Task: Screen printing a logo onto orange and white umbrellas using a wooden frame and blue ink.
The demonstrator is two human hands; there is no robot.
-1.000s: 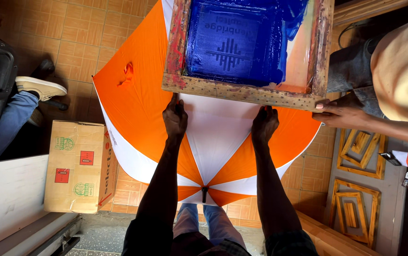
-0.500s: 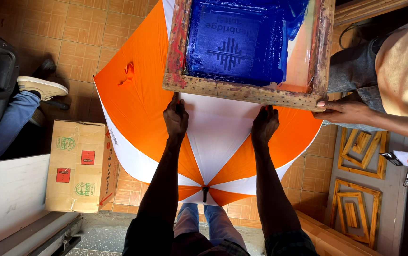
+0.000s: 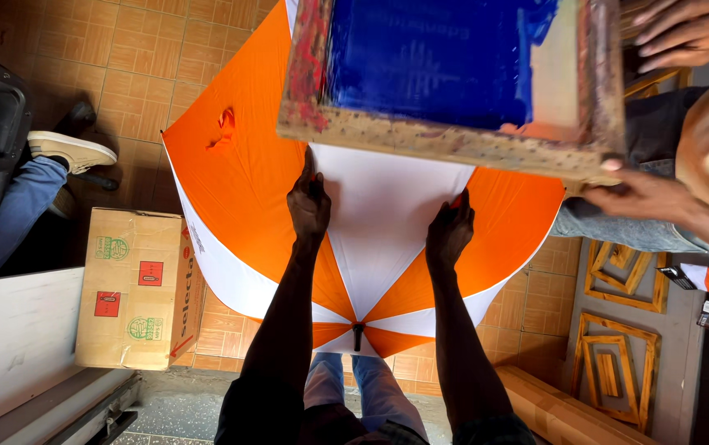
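Nearest the cam: the umbrella's hub, w/ orange and white panels fanning out from it toward the far side. So the umbrella lies open and spread flat, tip pointing back at the wearer. The white panel under the hands runs lengthwise near-to-far, narrow end at the hub, wide end under the frame.

Left hand is pressed palm-down on the left seam of that white panel, fingers laid out forward, grip not closed on anything, just pinning cloth. Right hand does the same on the right seam, fingers curled a bit at the fabric edge; can't tell if it pinches the cloth or only presses.

Farther out, a wooden screen-print frame w/ blue-inked mesh sits tilted over the wide end of the panel. A co-worker's hand has its right near corner, another co-worker's hand is at the far right edge.

Imo this is the hold-the-fabric-taut step while the frame is positioned. Next move prob needs both palms keeping even tension, no wrinkles, panel not sliding.

Off left: cardboard box on the tiled floor.
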